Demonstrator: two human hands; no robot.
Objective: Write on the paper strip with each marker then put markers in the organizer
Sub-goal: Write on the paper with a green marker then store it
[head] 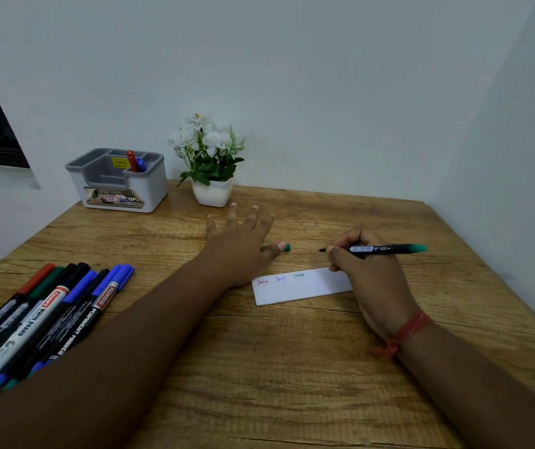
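Observation:
A white paper strip (301,286) lies on the wooden table (292,367) with three small words on it in red, blue and green. My right hand (366,270) grips a black marker with a green end (385,248), uncapped, its tip pointing left just above the strip's right end. My left hand (240,244) hovers with fingers spread beyond the strip's left end; under its thumb lies the green cap (287,248). The grey organizer (118,179) stands at the back left, holding a red marker (132,161) and a blue marker (140,164).
Several capped markers (46,315) in red, green, black and blue lie side by side at the table's left edge. A white pot of white flowers (209,163) stands right of the organizer. Walls close the back and right sides.

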